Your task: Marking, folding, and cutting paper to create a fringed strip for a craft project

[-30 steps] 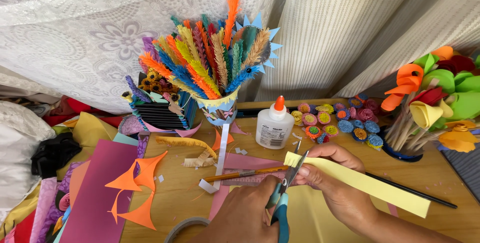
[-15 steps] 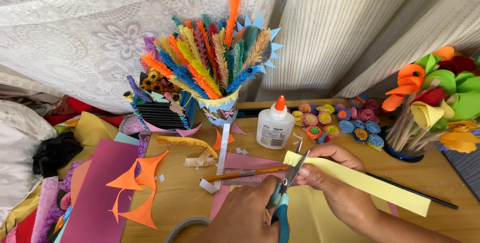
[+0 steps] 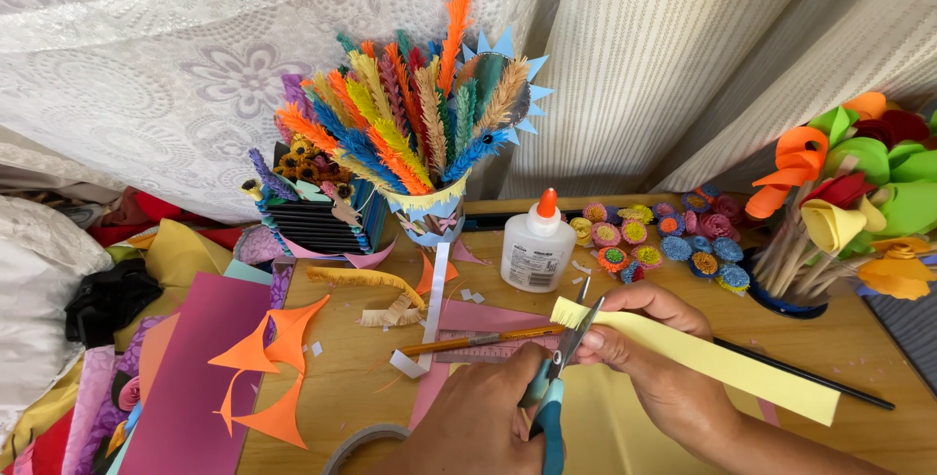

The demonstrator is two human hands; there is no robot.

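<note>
My left hand (image 3: 468, 426) grips scissors (image 3: 551, 392) with blue handles, their blades pointing up at the end of a long pale yellow paper strip (image 3: 722, 363). My right hand (image 3: 664, 358) pinches that strip near its left end and holds it above the wooden table (image 3: 361, 377). The blades are partly apart at the strip's fringed tip. The strip runs off to the right, over a thin black stick (image 3: 820, 382).
A white glue bottle (image 3: 537, 246) with an orange cap stands behind the hands, beside small rolled paper flowers (image 3: 664, 236). A cup of fringed paper feathers (image 3: 420, 143), a cup of paper lilies (image 3: 849, 202), orange cut-outs (image 3: 273, 358), magenta sheets (image 3: 195, 377) and a pencil (image 3: 468, 341) lie around.
</note>
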